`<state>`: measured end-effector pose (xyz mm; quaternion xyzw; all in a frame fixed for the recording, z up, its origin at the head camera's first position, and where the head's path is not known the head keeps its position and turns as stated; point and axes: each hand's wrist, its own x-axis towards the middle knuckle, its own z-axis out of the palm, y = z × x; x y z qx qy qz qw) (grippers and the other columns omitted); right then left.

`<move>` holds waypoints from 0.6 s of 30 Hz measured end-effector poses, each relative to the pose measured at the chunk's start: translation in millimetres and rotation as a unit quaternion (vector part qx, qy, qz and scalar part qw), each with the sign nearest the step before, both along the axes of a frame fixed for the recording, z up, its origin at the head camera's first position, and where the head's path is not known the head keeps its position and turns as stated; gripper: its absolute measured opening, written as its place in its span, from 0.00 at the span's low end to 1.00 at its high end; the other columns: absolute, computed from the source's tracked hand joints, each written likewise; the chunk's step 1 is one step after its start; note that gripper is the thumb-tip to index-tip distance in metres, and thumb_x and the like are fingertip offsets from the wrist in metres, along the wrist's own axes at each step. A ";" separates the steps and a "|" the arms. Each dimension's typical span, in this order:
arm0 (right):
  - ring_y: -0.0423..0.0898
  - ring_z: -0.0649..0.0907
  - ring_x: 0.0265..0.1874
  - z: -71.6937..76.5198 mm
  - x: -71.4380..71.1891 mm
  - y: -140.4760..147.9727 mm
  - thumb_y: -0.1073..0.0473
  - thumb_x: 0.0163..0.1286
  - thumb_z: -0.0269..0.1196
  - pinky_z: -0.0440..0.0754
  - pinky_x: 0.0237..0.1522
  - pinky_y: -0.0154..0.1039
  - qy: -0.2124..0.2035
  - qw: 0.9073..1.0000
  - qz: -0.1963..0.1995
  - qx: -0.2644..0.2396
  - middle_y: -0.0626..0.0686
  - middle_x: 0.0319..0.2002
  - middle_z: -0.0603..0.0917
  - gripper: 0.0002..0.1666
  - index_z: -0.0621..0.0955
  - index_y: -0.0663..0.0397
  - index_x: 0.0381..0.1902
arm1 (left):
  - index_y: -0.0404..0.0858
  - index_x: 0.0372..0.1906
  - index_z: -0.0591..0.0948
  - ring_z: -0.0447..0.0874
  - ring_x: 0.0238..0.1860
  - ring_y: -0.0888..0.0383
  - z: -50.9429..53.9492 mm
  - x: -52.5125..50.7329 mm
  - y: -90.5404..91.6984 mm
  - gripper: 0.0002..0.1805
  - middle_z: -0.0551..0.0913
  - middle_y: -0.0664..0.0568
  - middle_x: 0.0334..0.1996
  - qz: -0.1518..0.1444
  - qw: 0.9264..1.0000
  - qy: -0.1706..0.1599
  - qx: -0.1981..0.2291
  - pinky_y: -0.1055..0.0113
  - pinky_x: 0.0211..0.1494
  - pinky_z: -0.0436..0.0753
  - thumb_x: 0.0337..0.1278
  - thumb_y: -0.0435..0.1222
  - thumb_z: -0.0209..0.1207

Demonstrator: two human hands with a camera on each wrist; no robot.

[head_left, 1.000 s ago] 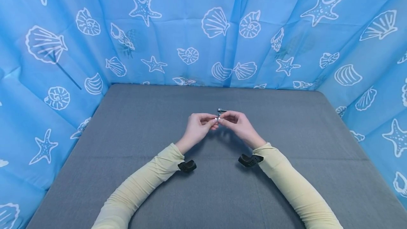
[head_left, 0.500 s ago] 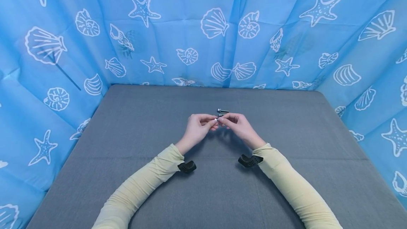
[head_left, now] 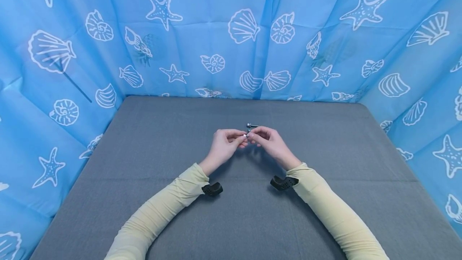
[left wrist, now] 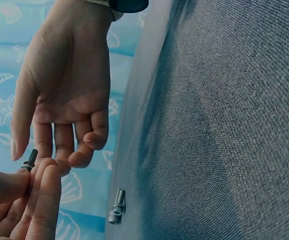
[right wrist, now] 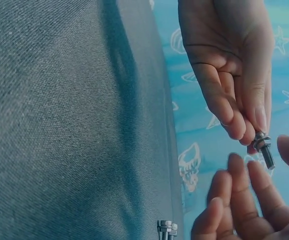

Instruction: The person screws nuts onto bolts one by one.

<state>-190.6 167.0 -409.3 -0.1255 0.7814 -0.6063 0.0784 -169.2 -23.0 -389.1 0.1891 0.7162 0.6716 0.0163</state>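
My left hand [head_left: 223, 147] pinches a small metal bolt between thumb and fingers, over the middle of the table. In the right wrist view a nut sits on this bolt [right wrist: 268, 156] close to the left fingertips, and the threaded end sticks out. Facing it is my right hand [head_left: 270, 143], its thumb and loosely bent fingers spread on either side of the threaded end. Small gaps show between the right fingertips and the bolt in both wrist views. The bolt's head is mostly hidden by the left fingers.
Just beyond the hands, more metal bolts [head_left: 252, 125] lie on the grey cloth-covered table [head_left: 173, 131]; the right hand partly hides them in the head view. A blue curtain [head_left: 202, 39] with shell and starfish prints surrounds the table's back and sides.
The right thumb and fingers have shifted slightly about the bolt's end, dipping and then rising again. My left hand keeps its pinch in the same place.
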 end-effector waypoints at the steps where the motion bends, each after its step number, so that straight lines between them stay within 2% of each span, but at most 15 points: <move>1: 0.57 0.79 0.42 -0.1 -0.2 0.4 0.57 0.70 0.61 0.78 0.47 0.54 0.000 1.000 0.001 -0.006 0.58 0.42 0.83 0.16 0.79 0.64 0.47 | 0.20 0.44 0.81 0.85 0.36 0.39 -0.6 -0.3 -0.3 0.09 0.83 0.29 0.34 0.000 1.000 -0.001 0.000 0.53 0.41 0.86 0.61 0.23 0.57; 4: 0.57 0.79 0.43 3.0 1.7 0.4 0.59 0.69 0.62 0.78 0.48 0.56 0.004 1.000 0.008 -0.019 0.59 0.43 0.82 0.15 0.79 0.65 0.47 | 0.20 0.45 0.80 0.86 0.36 0.39 -2.0 -1.3 -1.0 0.10 0.83 0.29 0.34 -0.003 1.000 -0.008 0.003 0.55 0.41 0.87 0.62 0.23 0.57; 10: 0.47 0.81 0.40 -0.3 1.3 -0.5 0.58 0.69 0.62 0.77 0.51 0.59 0.010 1.000 0.007 -0.018 0.56 0.41 0.83 0.14 0.80 0.64 0.45 | 0.18 0.46 0.79 0.86 0.37 0.40 -3.4 -1.0 -1.8 0.11 0.83 0.29 0.35 -0.005 1.000 -0.010 0.018 0.55 0.42 0.86 0.61 0.22 0.57; 18: 0.54 0.80 0.39 0.3 1.5 -2.3 0.55 0.70 0.61 0.78 0.43 0.54 0.024 1.000 0.003 -0.016 0.55 0.39 0.84 0.15 0.80 0.61 0.45 | 0.18 0.47 0.78 0.85 0.37 0.38 -1.3 -0.1 -1.8 0.11 0.83 0.29 0.37 -0.004 1.000 -0.007 0.023 0.56 0.42 0.86 0.61 0.22 0.57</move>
